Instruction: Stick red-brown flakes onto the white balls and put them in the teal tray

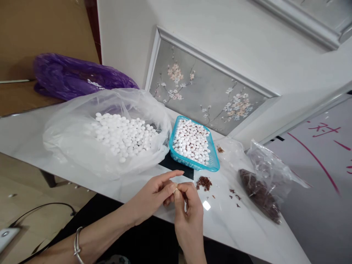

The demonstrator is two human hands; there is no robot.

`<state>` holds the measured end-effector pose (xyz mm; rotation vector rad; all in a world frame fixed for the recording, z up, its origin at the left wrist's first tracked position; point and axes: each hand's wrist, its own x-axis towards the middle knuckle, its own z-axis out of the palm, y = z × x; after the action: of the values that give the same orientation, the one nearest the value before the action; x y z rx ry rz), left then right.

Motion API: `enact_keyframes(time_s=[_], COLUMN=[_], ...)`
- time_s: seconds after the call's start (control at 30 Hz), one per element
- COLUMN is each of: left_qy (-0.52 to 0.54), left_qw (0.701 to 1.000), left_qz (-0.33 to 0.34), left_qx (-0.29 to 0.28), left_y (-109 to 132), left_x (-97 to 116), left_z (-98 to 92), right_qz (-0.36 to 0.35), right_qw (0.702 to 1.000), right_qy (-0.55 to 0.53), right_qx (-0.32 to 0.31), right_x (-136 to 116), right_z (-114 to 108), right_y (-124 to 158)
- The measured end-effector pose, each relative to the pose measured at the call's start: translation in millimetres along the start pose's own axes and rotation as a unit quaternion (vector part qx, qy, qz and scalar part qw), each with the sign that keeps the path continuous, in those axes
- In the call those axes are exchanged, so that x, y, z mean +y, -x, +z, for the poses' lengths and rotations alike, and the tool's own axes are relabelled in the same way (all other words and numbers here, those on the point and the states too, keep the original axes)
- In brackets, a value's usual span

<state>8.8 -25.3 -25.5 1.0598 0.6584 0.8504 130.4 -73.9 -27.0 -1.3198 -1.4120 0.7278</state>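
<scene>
My left hand (158, 190) and my right hand (189, 209) meet above the table's front edge, both in a pinch. Between their fingertips shows a tiny pale piece (176, 189), too small to name; my left index finger sticks out straight. Just beyond them lies a small heap of dark reddish-brown bits (204, 183). A blue plastic basket (216, 161) behind it holds many white balls with brown bits among them. To its left, a clear plastic bag (68, 135) lies open around a pile of plain white balls (123, 135).
A zip bag of dark brown material (260, 194) lies at the right, near a marked whiteboard (324, 176). A purple bag (68, 77) sits at the back left. A framed flower picture (203, 88) leans against the wall. Loose brown bits (235, 197) dot the white table (236, 234).
</scene>
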Motion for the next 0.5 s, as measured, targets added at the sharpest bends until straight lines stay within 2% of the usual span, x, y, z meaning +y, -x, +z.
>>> enact_keyframes(time_s=[0.13,0.23,0.4,0.5], left_qy=[0.028,0.028,0.020,0.028], left_qw=[0.999,0.999,1.000,0.999], left_qz=[-0.026,-0.031,-0.013,0.018], left_qx=[0.020,0.018,0.010,0.035], left_y=[1.2,1.7,0.7,0.0], left_x=[5.7,7.2,2.8,0.9], left_z=[2.3,2.9,2.5,3.1], right_qz=[0.010,0.009,0.009,-0.032], right_qw=[0.998,0.997,0.997,0.999], right_qy=[-0.024,-0.024,-0.031,0.042], right_qx=[-0.063,-0.073,-0.065,-0.005], right_x=[-6.8,-9.8,-9.9,-9.5], right_z=[-10.4,-15.7,-11.0,-14.3], right_y=[-2.0,-2.6,1.2,-6.8])
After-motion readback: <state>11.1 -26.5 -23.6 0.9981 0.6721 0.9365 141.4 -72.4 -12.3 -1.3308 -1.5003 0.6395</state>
